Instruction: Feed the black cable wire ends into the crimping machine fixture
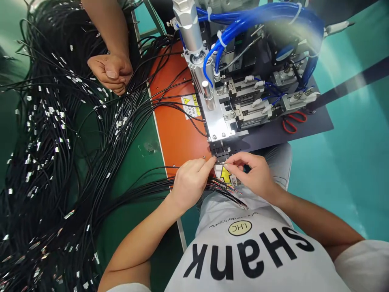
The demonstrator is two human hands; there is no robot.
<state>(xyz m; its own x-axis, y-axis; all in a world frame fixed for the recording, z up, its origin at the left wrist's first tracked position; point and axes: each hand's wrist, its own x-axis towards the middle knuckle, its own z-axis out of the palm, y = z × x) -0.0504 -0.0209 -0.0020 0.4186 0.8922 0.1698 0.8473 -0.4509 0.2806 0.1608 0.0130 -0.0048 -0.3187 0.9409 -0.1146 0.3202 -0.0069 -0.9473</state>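
My left hand point(192, 180) is closed on a thin black cable point(165, 166) by the front corner of the orange machine plate point(179, 140). Just across from it, my right hand point(255, 174) pinches the thin wire end of that cable between thumb and fingertips. Both hands are in front of the machine's small black block point(221, 152) and above a yellow arrow label point(225, 175). A bundle of black cables point(142, 190) runs under my left hand. Its stripped ends, with coloured wires point(223, 185), lie over my lap.
A large heap of black cables point(45, 162) with white tags covers the green table point(146, 150). Another person's hand point(112, 73) rests on it. The pneumatic machine point(209, 101) with blue hoses point(267, 16) stands ahead. Red-handled scissors point(294, 121) lie at its right.
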